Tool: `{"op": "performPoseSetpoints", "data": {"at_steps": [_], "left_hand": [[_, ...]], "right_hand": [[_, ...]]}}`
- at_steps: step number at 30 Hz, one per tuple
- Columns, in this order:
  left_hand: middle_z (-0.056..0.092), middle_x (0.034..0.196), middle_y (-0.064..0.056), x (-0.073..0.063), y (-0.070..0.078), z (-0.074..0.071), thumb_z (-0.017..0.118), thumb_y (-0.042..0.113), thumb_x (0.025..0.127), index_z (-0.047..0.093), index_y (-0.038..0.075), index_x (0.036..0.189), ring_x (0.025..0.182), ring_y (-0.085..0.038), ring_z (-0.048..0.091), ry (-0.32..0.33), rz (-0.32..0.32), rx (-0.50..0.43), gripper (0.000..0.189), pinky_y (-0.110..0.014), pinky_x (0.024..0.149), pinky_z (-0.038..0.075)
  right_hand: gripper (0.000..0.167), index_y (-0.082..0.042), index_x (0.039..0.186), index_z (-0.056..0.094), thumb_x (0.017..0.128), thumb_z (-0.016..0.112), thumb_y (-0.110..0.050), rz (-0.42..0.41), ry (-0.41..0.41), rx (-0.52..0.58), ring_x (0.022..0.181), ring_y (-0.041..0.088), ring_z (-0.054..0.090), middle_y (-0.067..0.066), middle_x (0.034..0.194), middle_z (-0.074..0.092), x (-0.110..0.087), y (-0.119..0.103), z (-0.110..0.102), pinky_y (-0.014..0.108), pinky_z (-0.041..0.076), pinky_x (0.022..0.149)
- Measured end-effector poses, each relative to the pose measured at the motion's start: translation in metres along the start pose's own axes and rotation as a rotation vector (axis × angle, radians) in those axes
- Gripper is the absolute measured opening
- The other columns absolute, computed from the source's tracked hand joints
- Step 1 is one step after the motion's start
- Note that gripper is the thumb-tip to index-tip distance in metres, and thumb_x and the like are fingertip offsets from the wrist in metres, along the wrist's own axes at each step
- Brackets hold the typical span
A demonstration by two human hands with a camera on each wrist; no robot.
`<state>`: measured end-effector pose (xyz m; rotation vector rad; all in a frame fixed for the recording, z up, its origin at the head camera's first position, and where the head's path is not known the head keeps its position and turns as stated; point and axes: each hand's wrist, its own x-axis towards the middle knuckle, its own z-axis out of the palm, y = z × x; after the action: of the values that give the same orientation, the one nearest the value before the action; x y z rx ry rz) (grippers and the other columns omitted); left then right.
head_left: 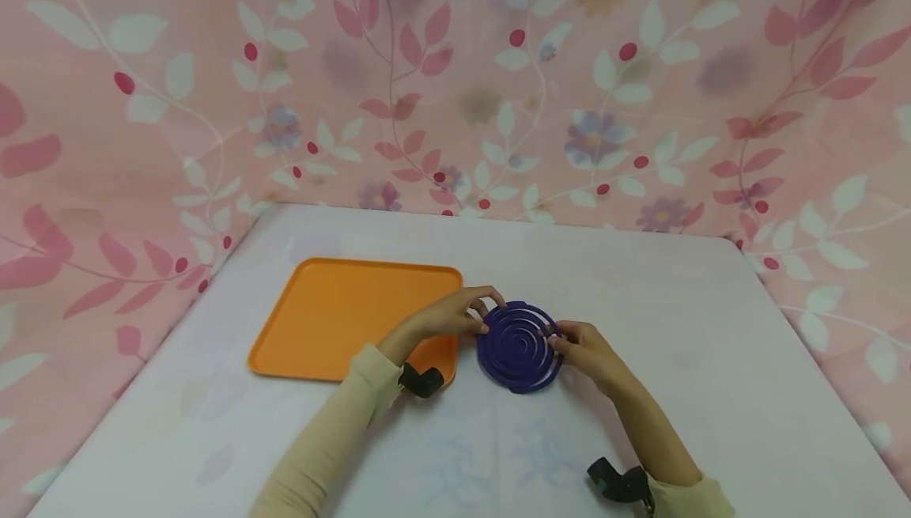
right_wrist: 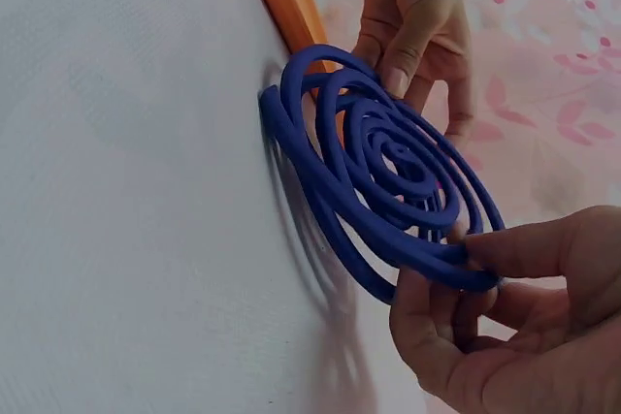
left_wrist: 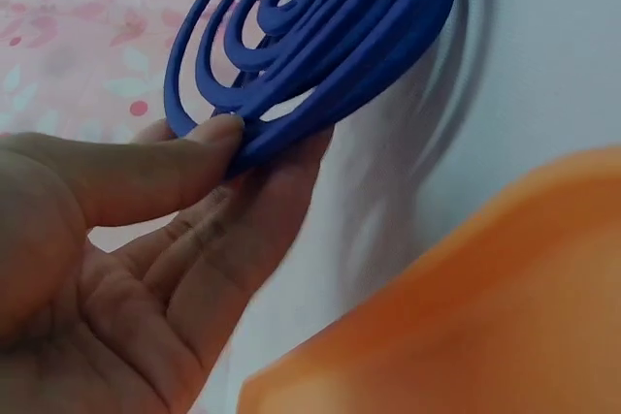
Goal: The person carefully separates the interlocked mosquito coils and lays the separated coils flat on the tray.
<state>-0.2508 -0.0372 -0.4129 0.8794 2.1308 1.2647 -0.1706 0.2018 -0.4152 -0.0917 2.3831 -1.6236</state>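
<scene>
A dark blue spiral coil (head_left: 522, 348), a round, flat-looking piece of wound strands, is held between both hands. My left hand (head_left: 450, 314) pinches its left edge, thumb above and fingers underneath in the left wrist view. On the opposite edge, my right hand (head_left: 585, 350) grips the strands between thumb and fingers. In the right wrist view the coil (right_wrist: 335, 167) slants, its shadow falling on the white surface beside it. Some strands overlap in layers in the left wrist view.
An orange tray (head_left: 356, 312) lies on the white-covered table (head_left: 683, 391), left of the coil and partly under my left wrist. Dark wrist cameras (head_left: 421, 381) sit on both arms. A pink floral cloth (head_left: 455, 91) hangs behind the table and along its sides.
</scene>
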Motion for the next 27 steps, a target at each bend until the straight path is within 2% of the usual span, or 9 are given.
{"op": "performPoseSetpoints", "data": {"at_steps": [3,6,10,12,14,18,20,23,27], "left_hand": [[0.063,0.097,-0.016,-0.002,0.002,-0.001,0.060,-0.004,0.084,0.056,0.006,0.117,0.075,-0.012,0.059,-0.035,0.031,0.042,0.035,-0.020,0.068,0.051],[0.064,0.103,-0.016,-0.004,0.002,-0.002,0.058,-0.003,0.085,0.060,0.001,0.115,0.075,-0.010,0.059,-0.068,0.030,0.048,0.030,-0.018,0.071,0.049],[0.062,0.113,-0.016,-0.007,0.005,-0.002,0.054,-0.004,0.084,0.059,-0.003,0.115,0.088,-0.013,0.065,-0.128,0.059,0.034,0.031,-0.021,0.080,0.051],[0.062,0.114,-0.017,-0.007,0.008,-0.001,0.053,-0.005,0.086,0.059,-0.004,0.116,0.096,-0.018,0.065,-0.139,0.114,0.075,0.030,-0.022,0.084,0.051],[0.062,0.112,-0.014,-0.008,0.011,0.001,0.055,-0.005,0.087,0.061,-0.002,0.115,0.101,-0.020,0.064,-0.119,0.175,0.171,0.028,-0.022,0.087,0.050],[0.063,0.099,-0.005,-0.009,0.024,0.007,0.061,0.004,0.086,0.067,0.006,0.107,0.094,-0.014,0.061,-0.029,0.280,0.470,0.022,-0.017,0.084,0.048],[0.059,0.100,-0.001,-0.012,0.034,0.010,0.064,0.010,0.085,0.070,0.012,0.103,0.093,-0.013,0.058,0.015,0.300,0.613,0.019,-0.018,0.084,0.047],[0.055,0.112,-0.001,-0.016,0.050,0.013,0.068,0.019,0.081,0.073,0.019,0.098,0.101,-0.015,0.053,0.057,0.308,0.766,0.017,-0.022,0.090,0.044],[0.058,0.120,0.004,-0.019,0.067,0.016,0.069,0.026,0.077,0.074,0.024,0.095,0.121,-0.020,0.048,0.042,0.342,0.937,0.019,-0.030,0.103,0.038]], "right_hand": [[0.028,0.013,0.109,0.050,0.091,0.049,-0.008,0.024,-0.065,0.047,0.078,0.009,0.050,0.002,0.087,0.054,0.000,0.001,0.000,0.023,0.047,0.069],[0.031,0.010,0.106,0.048,0.089,0.055,-0.016,0.015,-0.093,0.051,0.080,0.012,0.050,0.004,0.089,0.054,-0.001,0.002,0.001,0.024,0.045,0.069],[0.033,0.006,0.106,0.049,0.086,0.062,-0.017,-0.064,-0.113,0.007,0.078,0.014,0.053,0.009,0.090,0.058,0.000,-0.001,-0.001,0.023,0.045,0.067],[0.033,0.003,0.109,0.051,0.086,0.063,-0.016,-0.130,-0.139,-0.052,0.079,0.014,0.055,0.012,0.093,0.061,0.002,-0.005,-0.003,0.023,0.048,0.068],[0.031,0.000,0.111,0.054,0.086,0.063,-0.016,-0.207,-0.183,-0.142,0.080,0.015,0.058,0.014,0.096,0.062,0.004,-0.012,-0.006,0.024,0.050,0.070],[0.022,-0.004,0.105,0.061,0.087,0.062,-0.017,-0.348,-0.279,-0.366,0.079,0.013,0.057,0.008,0.093,0.064,0.008,-0.035,-0.011,0.024,0.050,0.070],[0.017,-0.007,0.100,0.063,0.087,0.062,-0.017,-0.390,-0.311,-0.461,0.079,0.010,0.057,0.003,0.090,0.066,0.009,-0.048,-0.012,0.023,0.049,0.071],[0.009,-0.013,0.094,0.066,0.086,0.063,-0.017,-0.431,-0.328,-0.592,0.075,0.005,0.058,-0.004,0.085,0.067,0.008,-0.066,-0.012,0.022,0.049,0.069],[0.005,-0.020,0.088,0.068,0.084,0.066,-0.022,-0.487,-0.333,-0.771,0.072,0.000,0.056,-0.013,0.079,0.066,0.004,-0.081,-0.010,0.022,0.047,0.065]]}}
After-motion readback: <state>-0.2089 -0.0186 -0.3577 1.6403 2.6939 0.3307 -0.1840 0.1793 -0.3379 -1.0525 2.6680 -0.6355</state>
